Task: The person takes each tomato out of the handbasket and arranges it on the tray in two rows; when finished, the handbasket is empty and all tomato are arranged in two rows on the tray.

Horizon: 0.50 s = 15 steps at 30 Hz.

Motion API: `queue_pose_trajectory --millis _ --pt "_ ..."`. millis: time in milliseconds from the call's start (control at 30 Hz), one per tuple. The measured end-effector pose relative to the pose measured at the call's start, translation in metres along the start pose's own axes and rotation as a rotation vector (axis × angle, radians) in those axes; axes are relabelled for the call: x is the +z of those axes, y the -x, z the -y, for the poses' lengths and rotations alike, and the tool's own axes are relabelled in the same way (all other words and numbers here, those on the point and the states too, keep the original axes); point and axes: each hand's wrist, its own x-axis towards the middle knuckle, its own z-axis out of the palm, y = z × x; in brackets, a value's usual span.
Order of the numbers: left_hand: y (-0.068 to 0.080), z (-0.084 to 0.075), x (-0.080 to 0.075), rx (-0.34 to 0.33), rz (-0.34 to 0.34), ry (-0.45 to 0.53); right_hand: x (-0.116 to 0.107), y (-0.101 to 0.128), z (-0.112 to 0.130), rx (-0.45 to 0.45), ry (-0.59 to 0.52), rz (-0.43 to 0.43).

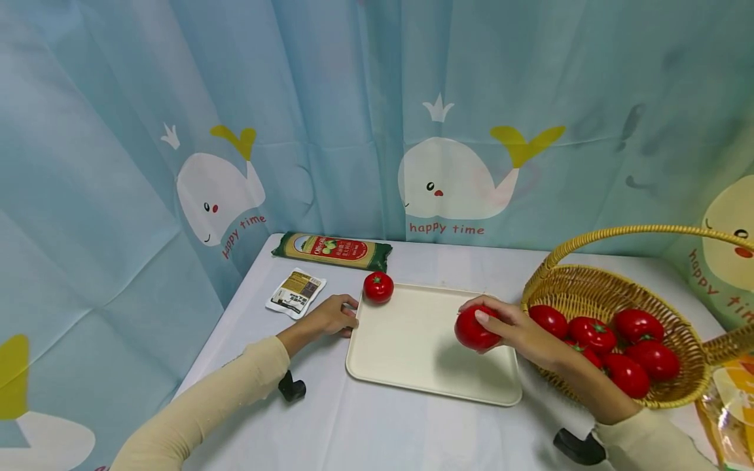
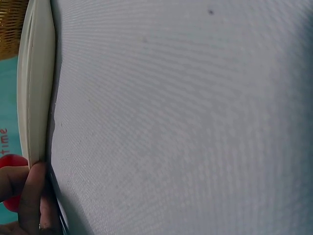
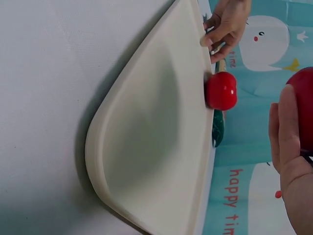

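Observation:
In the head view, my right hand (image 1: 512, 329) grips a red tomato (image 1: 473, 328) with thumb and fingers, above the right side of a cream tray (image 1: 400, 343). The tomato's shadow falls on the tray below it. A second tomato (image 1: 378, 288) with a green stem sits in the tray's far left corner. My left hand (image 1: 331, 315) holds the tray's left rim near that tomato. Its thumb and fingers pinch the edge, as the right wrist view also shows. In the left wrist view, the fingers (image 2: 33, 193) meet the rim beside the tomato.
A wicker basket (image 1: 568, 284) with a tall handle stands at the right, holding several tomatoes (image 1: 627, 376). At the back left lie a green and gold packet (image 1: 331, 251) and a small sachet (image 1: 296, 292). A clear-and-orange bag (image 1: 730, 412) lies at the right edge. A blue curtain (image 1: 341, 170) hangs behind.

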Motion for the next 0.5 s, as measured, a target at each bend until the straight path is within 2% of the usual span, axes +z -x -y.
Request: queue_pose_trajectory --millis 133,333,500 --pt "0.0004 0.0005 -0.0006 0.003 0.010 0.000 0.0023 -0.0004 -0.0025 0.028 0.037 -0.030" --pt "0.0014 -0.0007 -0.0025 0.024 0.027 -0.006 0.0042 -0.0025 -0.0066 0.011 0.031 -0.036" --pt "0.0000 0.0011 -0.0018 0.002 0.008 0.003 0.0056 -0.0042 -0.0094 0.003 0.033 -0.033"
